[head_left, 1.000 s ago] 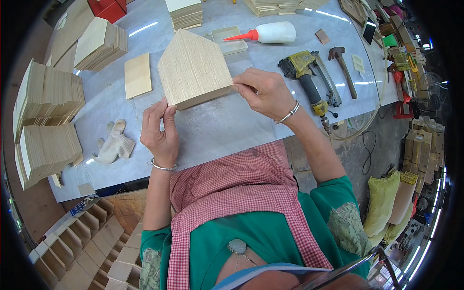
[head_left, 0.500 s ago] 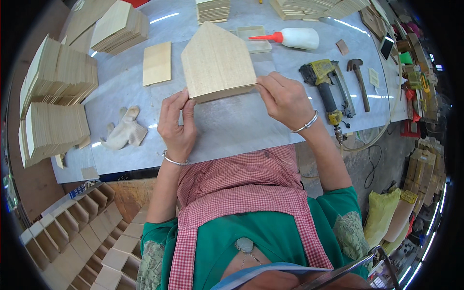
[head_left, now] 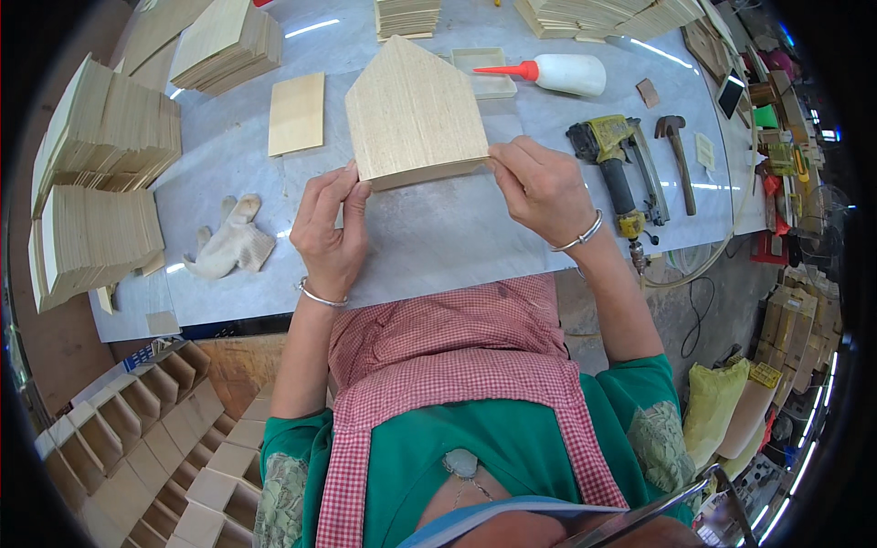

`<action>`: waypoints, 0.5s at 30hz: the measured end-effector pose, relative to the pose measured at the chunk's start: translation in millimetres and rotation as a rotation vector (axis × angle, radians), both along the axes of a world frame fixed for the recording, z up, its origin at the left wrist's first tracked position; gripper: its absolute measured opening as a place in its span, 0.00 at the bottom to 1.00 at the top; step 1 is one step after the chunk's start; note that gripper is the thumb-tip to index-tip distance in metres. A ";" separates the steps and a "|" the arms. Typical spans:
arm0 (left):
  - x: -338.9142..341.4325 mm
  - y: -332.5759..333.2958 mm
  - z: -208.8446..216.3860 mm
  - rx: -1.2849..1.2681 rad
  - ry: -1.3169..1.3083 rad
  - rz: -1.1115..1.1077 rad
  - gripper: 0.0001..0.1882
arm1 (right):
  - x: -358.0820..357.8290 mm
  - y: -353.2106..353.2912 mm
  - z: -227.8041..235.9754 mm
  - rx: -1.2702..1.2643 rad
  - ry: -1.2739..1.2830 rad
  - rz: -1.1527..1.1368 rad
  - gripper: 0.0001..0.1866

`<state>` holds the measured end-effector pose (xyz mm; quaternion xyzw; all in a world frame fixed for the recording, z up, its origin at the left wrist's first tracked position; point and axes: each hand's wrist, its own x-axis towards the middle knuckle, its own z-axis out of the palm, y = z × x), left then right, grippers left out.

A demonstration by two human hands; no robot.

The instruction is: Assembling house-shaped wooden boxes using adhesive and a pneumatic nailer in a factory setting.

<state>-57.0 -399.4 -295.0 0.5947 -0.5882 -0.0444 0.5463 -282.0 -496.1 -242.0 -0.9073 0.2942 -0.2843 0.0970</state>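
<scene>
A pale house-shaped wooden panel (head_left: 416, 114), with a thin strip of wood along its near edge, is in front of me over the table. My left hand (head_left: 331, 219) pinches its near left corner between thumb and fingers. At the near right corner, my right hand (head_left: 544, 187) grips it in the same way. Just behind the panel lie a shallow tray (head_left: 493, 89) and a white glue bottle (head_left: 568, 74) with a red nozzle. How the strip joins the panel cannot be made out.
Stacks of wooden panels (head_left: 105, 233) line the table's left side. A small board (head_left: 297, 114) and a white glove (head_left: 233, 242) lie left of me. To the right are a yellow-black nail gun (head_left: 617, 169), its hose, and a hammer (head_left: 676, 160). Wooden boxes (head_left: 119, 425) stand lower left.
Both hands keep hold of the panel, which shifts very slightly in the view. The rest of the scene moves slightly too; nothing is taken up or let go.
</scene>
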 end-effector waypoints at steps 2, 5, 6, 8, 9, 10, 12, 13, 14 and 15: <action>0.7 0.0 -1.6 0.006 -0.008 0.013 0.11 | -2.3 0.2 -2.1 0.008 0.024 -0.010 0.04; 1.6 -0.3 -4.2 0.005 0.019 0.010 0.10 | -3.1 0.4 -2.1 0.016 0.045 -0.016 0.08; 1.0 -0.4 -3.9 0.005 0.021 0.006 0.10 | -3.1 0.6 -1.9 0.014 0.044 -0.012 0.08; 0.4 -0.9 -2.5 0.005 0.055 -0.006 0.10 | -3.1 0.8 -2.1 0.010 0.044 -0.015 0.08; 0.1 -1.2 -2.4 0.006 0.056 -0.007 0.10 | -3.2 0.9 -2.3 0.006 0.042 -0.015 0.08; -0.2 -1.3 -2.0 -0.001 0.056 -0.006 0.09 | -3.4 0.9 -2.3 0.007 0.041 -0.015 0.08; 0.0 -0.7 -1.4 -0.005 0.054 -0.002 0.09 | -3.1 1.0 -2.5 0.005 0.035 -0.012 0.07; 0.6 -0.2 -1.1 0.005 0.056 -0.012 0.09 | -2.8 1.2 -2.9 0.008 0.032 -0.009 0.07; 1.4 0.4 -0.7 0.016 0.058 -0.021 0.10 | -2.8 1.3 -3.2 0.007 0.026 -0.013 0.07; 1.3 0.3 0.2 0.019 0.055 -0.017 0.10 | -2.8 1.3 -3.5 0.008 0.019 -0.016 0.07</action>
